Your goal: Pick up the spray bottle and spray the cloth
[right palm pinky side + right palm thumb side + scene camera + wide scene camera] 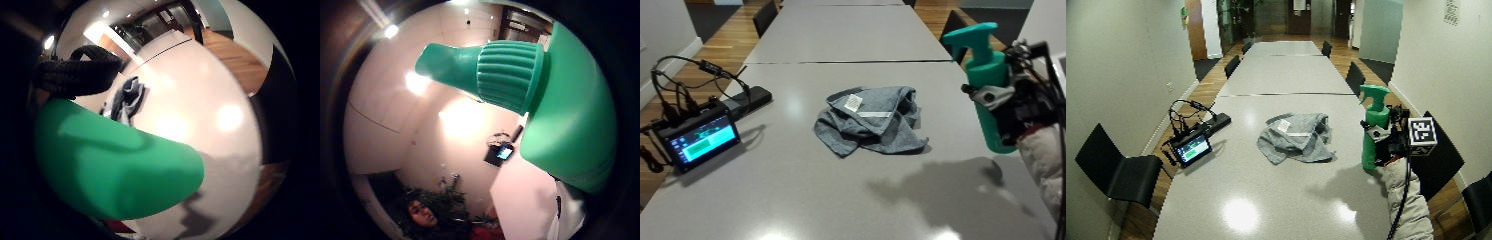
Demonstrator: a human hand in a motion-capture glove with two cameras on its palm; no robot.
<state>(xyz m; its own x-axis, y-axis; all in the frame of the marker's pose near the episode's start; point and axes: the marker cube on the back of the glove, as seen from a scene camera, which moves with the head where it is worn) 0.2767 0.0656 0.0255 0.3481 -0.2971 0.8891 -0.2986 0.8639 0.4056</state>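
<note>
Closest in, the gloved right hand [1023,112] wraps round the body of the green spray bottle [986,85], holding it upright and off the surface [840,200], out to the right of the cloth. The nozzle points left, toward the cloth, which looks like the reason for that hold: line up first, then spray. The bottle's shadow falls on the bare surface below it, well apart from the fabric. From the palm views the green body fills the frame, so it sits close against the palm; whether a finger is on the trigger cannot be made out, as the rig on the glove covers it.

Further out, mid-surface, lies the grey cloth [869,122], crumpled in a heap with a white label showing on top. It looks untouched and dry, though wetness would be hard to tell here.

Off at the left edge sits a small screen [700,140] with tangled cables [680,82]. Beyond runs a second surface [846,30] flanked by dark chairs [1232,62].
</note>
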